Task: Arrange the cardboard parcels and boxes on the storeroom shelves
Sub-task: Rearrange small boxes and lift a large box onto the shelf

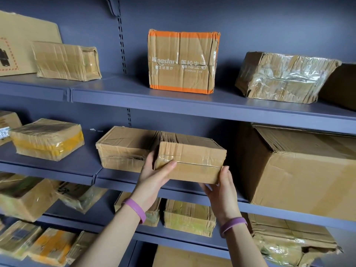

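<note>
Two bare forearms, each with a purple wristband [134, 210], reach up to the middle shelf [48, 171]. The left grip [154, 176] clasps the near left corner of a taped brown parcel [192, 160]: its thumb lies across the front face along the tape seam, and its fingers are hidden behind the parcel's left end. The right grip [221, 191] cups the parcel's lower right corner, palm beneath and thumb up against the right edge. The parcel sits level at the shelf's front, jutting past the lip; whether its base rests on the shelf cannot be told.

On that same blue-grey metal shelf, a yellow-taped parcel [46, 139] lies to the left. A flat brown box [123, 149] sits just beside the held parcel, seemingly touching it. A large carton [298, 170] stands at the right. One shelf up stands an orange-edged box [183, 60]. Lower shelves carry more taped parcels.
</note>
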Demonstrator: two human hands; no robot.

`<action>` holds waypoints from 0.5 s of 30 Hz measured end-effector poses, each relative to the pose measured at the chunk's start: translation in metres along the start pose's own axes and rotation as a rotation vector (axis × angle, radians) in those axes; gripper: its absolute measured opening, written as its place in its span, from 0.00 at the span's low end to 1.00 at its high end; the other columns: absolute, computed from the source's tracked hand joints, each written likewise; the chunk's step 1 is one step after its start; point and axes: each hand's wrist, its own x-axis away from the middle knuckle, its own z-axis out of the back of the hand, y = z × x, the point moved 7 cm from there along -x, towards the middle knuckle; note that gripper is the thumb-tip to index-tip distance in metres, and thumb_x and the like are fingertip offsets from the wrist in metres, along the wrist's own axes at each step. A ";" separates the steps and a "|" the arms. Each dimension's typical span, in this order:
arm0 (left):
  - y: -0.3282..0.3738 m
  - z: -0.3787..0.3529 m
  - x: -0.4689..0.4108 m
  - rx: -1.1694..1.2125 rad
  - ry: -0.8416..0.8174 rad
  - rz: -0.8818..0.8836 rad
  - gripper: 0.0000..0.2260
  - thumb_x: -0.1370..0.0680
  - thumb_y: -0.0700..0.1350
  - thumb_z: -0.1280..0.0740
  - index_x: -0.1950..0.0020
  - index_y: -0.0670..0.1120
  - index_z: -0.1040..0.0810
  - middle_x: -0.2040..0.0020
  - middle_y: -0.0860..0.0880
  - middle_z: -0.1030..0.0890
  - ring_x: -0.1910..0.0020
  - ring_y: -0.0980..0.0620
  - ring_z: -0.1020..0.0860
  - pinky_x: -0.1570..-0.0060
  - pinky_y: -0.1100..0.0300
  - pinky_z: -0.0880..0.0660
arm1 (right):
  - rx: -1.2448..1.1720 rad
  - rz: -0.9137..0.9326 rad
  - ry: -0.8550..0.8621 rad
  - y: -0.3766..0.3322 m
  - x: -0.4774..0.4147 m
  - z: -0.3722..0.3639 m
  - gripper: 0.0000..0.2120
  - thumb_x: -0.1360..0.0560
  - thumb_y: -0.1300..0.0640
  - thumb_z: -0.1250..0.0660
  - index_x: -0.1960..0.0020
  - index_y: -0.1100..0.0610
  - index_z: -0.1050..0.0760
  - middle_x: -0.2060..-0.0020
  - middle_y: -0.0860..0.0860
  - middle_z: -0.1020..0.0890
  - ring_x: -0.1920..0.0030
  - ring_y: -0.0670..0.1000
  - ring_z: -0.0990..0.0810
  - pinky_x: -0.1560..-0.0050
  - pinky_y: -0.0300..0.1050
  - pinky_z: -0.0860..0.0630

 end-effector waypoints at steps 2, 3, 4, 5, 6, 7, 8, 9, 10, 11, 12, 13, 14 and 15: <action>-0.002 0.004 -0.001 0.058 -0.017 0.031 0.27 0.30 0.48 0.23 0.32 0.52 0.25 0.38 0.53 0.17 0.35 0.53 0.21 0.31 0.43 0.30 | -0.009 -0.050 0.019 0.004 -0.001 0.006 0.20 0.18 0.41 0.42 0.34 0.52 0.26 0.37 0.49 0.19 0.37 0.46 0.21 0.39 0.48 0.25; -0.004 0.007 -0.002 0.097 -0.021 0.048 0.26 0.29 0.48 0.22 0.32 0.51 0.23 0.37 0.52 0.18 0.35 0.52 0.22 0.30 0.42 0.31 | -0.156 -0.149 0.061 0.011 -0.004 0.010 0.15 0.18 0.47 0.38 0.33 0.48 0.27 0.37 0.40 0.21 0.38 0.36 0.23 0.36 0.44 0.27; -0.006 0.010 -0.003 0.131 -0.022 0.064 0.27 0.30 0.48 0.21 0.33 0.51 0.23 0.37 0.52 0.18 0.34 0.51 0.22 0.30 0.43 0.31 | -0.297 -0.216 0.102 0.012 -0.006 0.013 0.15 0.19 0.53 0.34 0.33 0.44 0.29 0.38 0.32 0.25 0.42 0.28 0.26 0.35 0.38 0.29; -0.009 0.012 -0.003 0.157 -0.024 0.081 0.27 0.30 0.48 0.20 0.33 0.51 0.22 0.37 0.52 0.18 0.33 0.51 0.23 0.31 0.44 0.30 | -0.339 -0.281 0.050 0.014 -0.005 0.007 0.17 0.19 0.57 0.34 0.33 0.42 0.30 0.40 0.31 0.25 0.45 0.26 0.26 0.39 0.32 0.27; -0.010 0.012 -0.003 0.169 -0.035 0.095 0.26 0.30 0.47 0.22 0.33 0.52 0.23 0.36 0.52 0.18 0.33 0.51 0.23 0.33 0.47 0.29 | -0.335 -0.304 -0.033 0.012 -0.005 -0.001 0.14 0.17 0.56 0.37 0.33 0.45 0.28 0.40 0.37 0.22 0.45 0.31 0.22 0.45 0.32 0.24; -0.011 0.011 -0.003 0.173 -0.055 0.103 0.26 0.30 0.47 0.24 0.32 0.52 0.23 0.36 0.53 0.18 0.33 0.51 0.23 0.37 0.50 0.27 | -0.252 -0.277 -0.046 0.010 -0.004 -0.004 0.14 0.16 0.52 0.41 0.32 0.50 0.26 0.39 0.46 0.19 0.43 0.40 0.18 0.49 0.37 0.20; -0.011 0.009 -0.002 0.171 -0.079 0.107 0.25 0.29 0.47 0.27 0.32 0.53 0.24 0.36 0.53 0.18 0.34 0.52 0.22 0.41 0.52 0.26 | -0.162 -0.232 -0.045 0.007 -0.002 -0.002 0.18 0.16 0.48 0.43 0.31 0.54 0.25 0.39 0.53 0.18 0.43 0.49 0.17 0.53 0.41 0.18; -0.011 0.008 -0.002 0.174 -0.089 0.109 0.24 0.28 0.46 0.28 0.32 0.53 0.25 0.36 0.53 0.18 0.35 0.51 0.21 0.44 0.53 0.25 | -0.197 -0.252 -0.071 0.007 0.000 -0.004 0.21 0.17 0.46 0.43 0.31 0.56 0.25 0.39 0.57 0.18 0.43 0.54 0.17 0.56 0.44 0.17; -0.012 0.009 -0.003 0.183 -0.082 0.106 0.24 0.28 0.46 0.28 0.31 0.52 0.25 0.37 0.52 0.18 0.37 0.50 0.20 0.44 0.53 0.24 | -0.228 -0.256 -0.092 0.006 0.002 -0.007 0.23 0.18 0.45 0.42 0.30 0.57 0.26 0.38 0.59 0.19 0.42 0.56 0.17 0.57 0.45 0.16; -0.011 0.010 -0.004 0.197 -0.058 0.100 0.25 0.27 0.46 0.28 0.30 0.52 0.26 0.36 0.51 0.18 0.38 0.48 0.19 0.44 0.52 0.23 | -0.234 -0.236 -0.077 0.007 0.002 -0.005 0.24 0.21 0.46 0.40 0.30 0.58 0.27 0.37 0.60 0.20 0.41 0.57 0.18 0.56 0.47 0.16; -0.011 0.013 -0.005 0.206 -0.021 0.087 0.27 0.27 0.46 0.27 0.29 0.51 0.28 0.36 0.49 0.18 0.39 0.47 0.18 0.43 0.50 0.23 | -0.249 -0.219 -0.073 0.007 0.002 -0.005 0.25 0.23 0.47 0.38 0.30 0.59 0.27 0.37 0.60 0.20 0.40 0.57 0.18 0.55 0.49 0.16; -0.010 0.016 -0.006 0.210 0.020 0.066 0.29 0.28 0.46 0.27 0.28 0.52 0.29 0.35 0.48 0.19 0.40 0.46 0.18 0.43 0.48 0.22 | -0.263 -0.204 -0.051 0.008 0.001 -0.004 0.25 0.25 0.49 0.36 0.31 0.60 0.27 0.38 0.59 0.19 0.42 0.56 0.18 0.54 0.50 0.16; -0.009 0.020 -0.008 0.201 0.054 0.040 0.31 0.29 0.45 0.26 0.27 0.54 0.30 0.34 0.47 0.20 0.39 0.46 0.18 0.44 0.48 0.21 | -0.278 -0.188 -0.051 0.007 0.001 -0.005 0.23 0.26 0.51 0.34 0.34 0.60 0.26 0.41 0.58 0.18 0.44 0.55 0.17 0.54 0.49 0.16; -0.007 0.021 -0.008 0.185 0.069 0.015 0.33 0.30 0.46 0.25 0.27 0.57 0.31 0.32 0.48 0.23 0.37 0.46 0.20 0.44 0.48 0.20 | -0.274 -0.169 -0.057 0.007 0.000 -0.005 0.22 0.29 0.53 0.33 0.37 0.61 0.25 0.44 0.58 0.17 0.47 0.53 0.15 0.56 0.48 0.16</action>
